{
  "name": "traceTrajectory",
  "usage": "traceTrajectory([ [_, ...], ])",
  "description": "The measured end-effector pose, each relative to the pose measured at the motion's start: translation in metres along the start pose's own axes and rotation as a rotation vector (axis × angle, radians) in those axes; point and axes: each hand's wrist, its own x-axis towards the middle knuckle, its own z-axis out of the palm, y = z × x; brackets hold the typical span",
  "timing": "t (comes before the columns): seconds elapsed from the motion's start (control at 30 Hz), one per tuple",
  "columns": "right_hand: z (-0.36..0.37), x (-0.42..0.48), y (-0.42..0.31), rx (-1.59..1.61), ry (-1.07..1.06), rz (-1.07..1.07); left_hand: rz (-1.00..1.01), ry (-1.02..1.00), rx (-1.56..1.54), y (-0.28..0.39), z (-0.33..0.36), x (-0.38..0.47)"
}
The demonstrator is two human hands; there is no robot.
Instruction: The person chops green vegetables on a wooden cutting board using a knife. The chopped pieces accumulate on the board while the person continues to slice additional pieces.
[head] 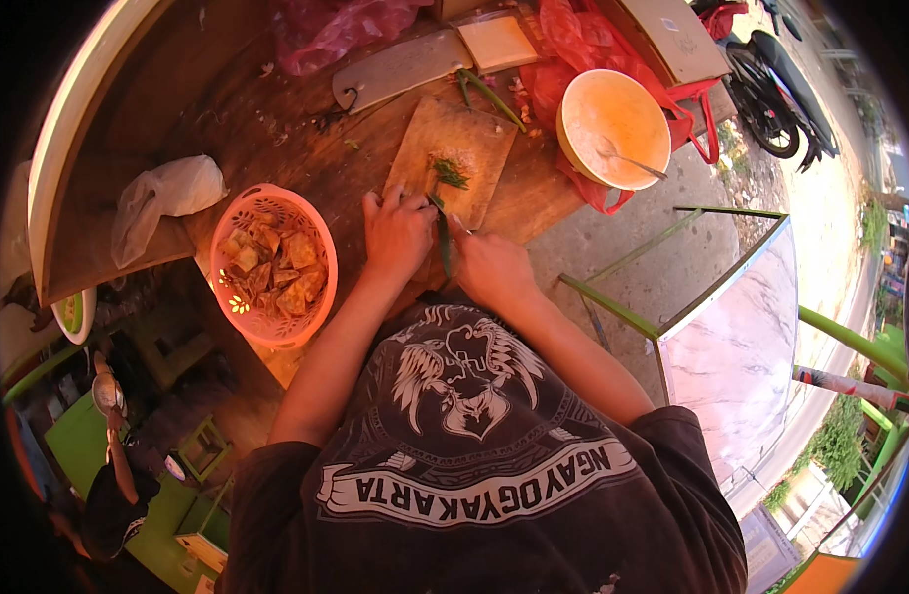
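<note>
My left hand point(399, 236) rests at the near end of a wooden cutting board point(480, 137), fingers curled over green onion leaves point(445, 245). One leaf hangs down between my hands towards my shirt. Beside it, my right hand point(497, 271) is closed around what looks like a small knife, mostly hidden by the fingers. A small heap of finely cut green onion point(450, 173) lies on the board just beyond my fingertips.
Left is a pink plastic basket point(275, 338) of fried pieces point(284, 271); at right, a bowl point(614, 122) with a spoon point(636, 163) sits by red plastic bags. Whole green onion stalks point(495, 100) lie behind the board. Another person point(116, 490) holds a bowl at lower left.
</note>
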Motion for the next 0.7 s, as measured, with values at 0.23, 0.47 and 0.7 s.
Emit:
traceTrajectory([
  [0.23, 0.009, 0.001, 0.004, -0.027, 0.022, -0.038, -0.023, 0.006, 0.05, 0.003, -0.001, 0.0],
  [0.47, -0.002, -0.026, 0.009, -0.011, -0.083, 0.057, -0.076, -0.008, 0.019, 0.005, 0.0, -0.002],
  [0.7, -0.001, -0.024, 0.01, -0.002, -0.007, 0.038, -0.069, 0.058, 0.017, 0.003, 0.008, -0.008],
])
